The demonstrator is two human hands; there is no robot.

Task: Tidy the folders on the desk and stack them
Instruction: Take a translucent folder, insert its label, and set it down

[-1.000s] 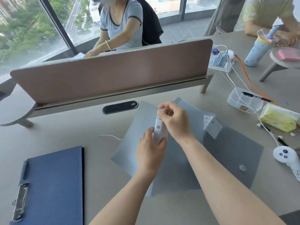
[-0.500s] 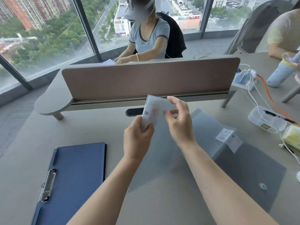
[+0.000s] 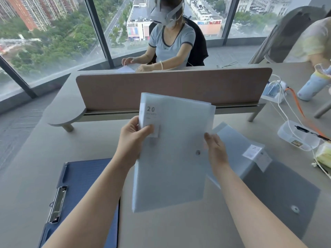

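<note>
Translucent folder (image 3: 172, 154) was up off the desk (image 3: 26, 176), left hand (image 3: 133, 140) pinching its top-left corner, right hand (image 3: 215, 149) spread loosely on the right edge. I judged it could twist or slip onto the blue clipboard (image 3: 86, 178); grip was one-sided.

The raised pale folder (image 3: 172, 154) hides the fingers of the left hand (image 3: 133, 140) behind its left edge; only the thumb shows on the label. Below the "20" on that label (image 3: 149, 120), the smaller print is too blurred to read. The folder also covers the near left part of the grey folder (image 3: 279, 190) lying on the desk (image 3: 26, 185). The blue clipboard (image 3: 80, 190) is cut off by the bottom edge. At right, the tissue pack (image 3: 323, 154) is cut by the frame.
</note>
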